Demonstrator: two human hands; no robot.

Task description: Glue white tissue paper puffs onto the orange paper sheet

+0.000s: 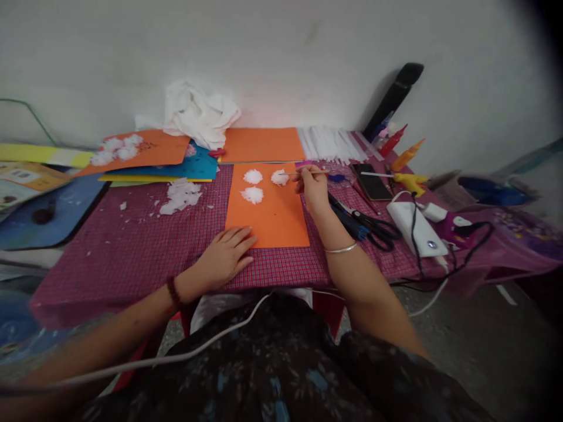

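Observation:
An orange sheet of paper (281, 225) lies on the checked tablecloth in front of me. On its upper part are three white fluffy paper tufts: one at the upper left (253, 176), one below it (252, 195) and one on the right (280, 177). My right hand (313, 184) pinches a thin stick (295, 173), whose tip meets the right tuft. Whether the stick is a brush is too small to tell. My left hand (229, 258) rests flat, fingers spread, over the sheet's lower left edge.
Torn white paper (180, 196) and stacked coloured sheets (162, 164) lie to the left. A white cloth (197, 114) and white strips (332, 145) are at the back. Scissors (373, 225), a phone (373, 181), a yellow glue gun (411, 183) and a corded white power strip (416, 228) sit right.

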